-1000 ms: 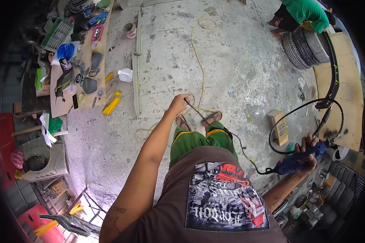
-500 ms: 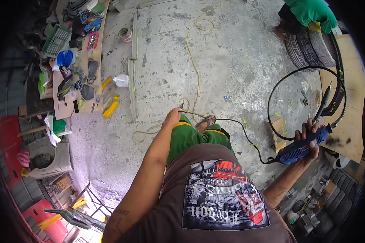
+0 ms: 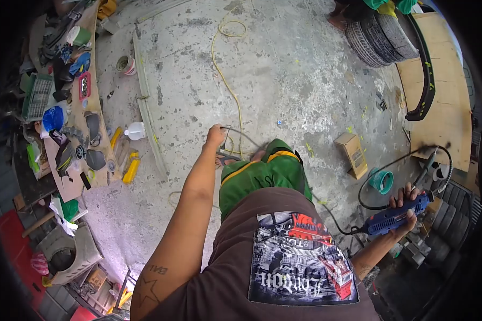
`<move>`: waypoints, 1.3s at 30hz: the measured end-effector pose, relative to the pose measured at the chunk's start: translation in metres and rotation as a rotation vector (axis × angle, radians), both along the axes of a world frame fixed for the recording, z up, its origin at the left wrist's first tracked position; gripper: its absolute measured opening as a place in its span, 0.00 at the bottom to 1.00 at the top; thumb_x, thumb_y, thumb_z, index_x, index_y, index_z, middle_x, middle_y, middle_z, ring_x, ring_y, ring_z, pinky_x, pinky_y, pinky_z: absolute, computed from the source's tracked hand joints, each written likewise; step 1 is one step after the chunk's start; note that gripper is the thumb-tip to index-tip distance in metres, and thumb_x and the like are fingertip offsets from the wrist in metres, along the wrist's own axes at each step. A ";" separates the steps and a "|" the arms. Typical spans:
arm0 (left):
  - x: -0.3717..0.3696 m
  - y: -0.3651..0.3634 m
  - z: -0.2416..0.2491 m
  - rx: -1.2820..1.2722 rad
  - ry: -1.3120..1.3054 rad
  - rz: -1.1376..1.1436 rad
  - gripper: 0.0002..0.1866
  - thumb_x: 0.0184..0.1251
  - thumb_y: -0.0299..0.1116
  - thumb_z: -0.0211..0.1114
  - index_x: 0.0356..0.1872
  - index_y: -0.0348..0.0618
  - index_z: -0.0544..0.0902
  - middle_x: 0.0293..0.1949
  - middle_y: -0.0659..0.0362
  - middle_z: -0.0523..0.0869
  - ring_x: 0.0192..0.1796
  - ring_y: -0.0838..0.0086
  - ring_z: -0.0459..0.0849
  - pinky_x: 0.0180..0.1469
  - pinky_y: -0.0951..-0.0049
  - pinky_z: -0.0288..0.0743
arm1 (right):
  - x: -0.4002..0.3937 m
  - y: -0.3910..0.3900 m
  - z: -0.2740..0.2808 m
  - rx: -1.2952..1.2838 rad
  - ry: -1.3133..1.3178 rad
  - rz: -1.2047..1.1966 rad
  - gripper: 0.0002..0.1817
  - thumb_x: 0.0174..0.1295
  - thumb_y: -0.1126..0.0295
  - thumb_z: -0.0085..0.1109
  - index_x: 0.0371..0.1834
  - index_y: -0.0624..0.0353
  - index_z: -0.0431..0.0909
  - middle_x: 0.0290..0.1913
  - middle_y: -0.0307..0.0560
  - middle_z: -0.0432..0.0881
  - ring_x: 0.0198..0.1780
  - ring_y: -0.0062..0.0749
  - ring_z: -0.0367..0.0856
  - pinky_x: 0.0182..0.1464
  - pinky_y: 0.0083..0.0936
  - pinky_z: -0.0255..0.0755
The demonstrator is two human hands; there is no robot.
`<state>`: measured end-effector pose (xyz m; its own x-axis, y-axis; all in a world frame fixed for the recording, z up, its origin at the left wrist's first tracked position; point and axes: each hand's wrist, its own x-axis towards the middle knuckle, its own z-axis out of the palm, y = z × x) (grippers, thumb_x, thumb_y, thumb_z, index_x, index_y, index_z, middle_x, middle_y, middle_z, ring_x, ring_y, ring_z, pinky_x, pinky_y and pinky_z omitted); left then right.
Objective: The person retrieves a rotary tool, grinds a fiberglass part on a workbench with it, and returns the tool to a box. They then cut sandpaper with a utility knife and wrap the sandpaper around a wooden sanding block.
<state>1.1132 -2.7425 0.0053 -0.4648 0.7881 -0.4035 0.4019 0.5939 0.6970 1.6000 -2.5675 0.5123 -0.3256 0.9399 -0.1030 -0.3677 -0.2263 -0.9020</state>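
I see the right hand (image 3: 404, 202) wrapped around the blue power tool (image 3: 381, 221) at the body's right, long axis slanting outward, the left hand (image 3: 215, 137), well apart, gripping its cord (image 3: 334, 218).

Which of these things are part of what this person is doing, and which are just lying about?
Seemingly part of the job:
blue power tool, in the right hand
dark cord, in the left hand
looped black shaft

Probably just lying about:
white jug
tan box
teal bucket
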 end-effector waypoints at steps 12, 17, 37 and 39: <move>-0.066 0.206 0.036 0.302 -0.214 0.350 0.12 0.75 0.29 0.55 0.50 0.39 0.85 0.47 0.44 0.88 0.52 0.50 0.85 0.57 0.60 0.77 | -0.148 0.283 -0.060 -0.124 0.100 0.317 0.26 0.46 0.70 0.72 0.43 0.55 0.64 0.40 0.39 0.61 0.35 0.23 0.68 0.35 0.22 0.69; -0.097 0.295 0.067 0.359 0.371 0.339 0.11 0.73 0.31 0.64 0.49 0.35 0.86 0.57 0.46 0.81 0.61 0.55 0.78 0.65 0.64 0.71 | -0.204 0.404 -0.055 -0.144 0.005 0.343 0.31 0.40 0.70 0.72 0.50 0.54 0.68 0.45 0.42 0.67 0.37 0.27 0.72 0.36 0.26 0.70; -0.195 0.749 0.368 0.471 -0.498 0.167 0.08 0.74 0.29 0.61 0.41 0.34 0.84 0.33 0.53 0.91 0.29 0.77 0.87 0.30 0.79 0.75 | -0.431 0.758 -0.047 0.227 -0.580 0.720 0.21 0.48 0.69 0.73 0.46 0.60 0.80 0.36 0.36 0.80 0.40 0.22 0.79 0.47 0.27 0.75; -0.210 0.825 0.399 0.465 -0.574 0.097 0.08 0.75 0.30 0.62 0.42 0.34 0.84 0.32 0.53 0.91 0.29 0.78 0.87 0.29 0.80 0.73 | -0.447 0.793 -0.037 0.216 -0.535 0.655 0.22 0.48 0.70 0.73 0.49 0.60 0.80 0.37 0.37 0.81 0.42 0.23 0.80 0.49 0.27 0.76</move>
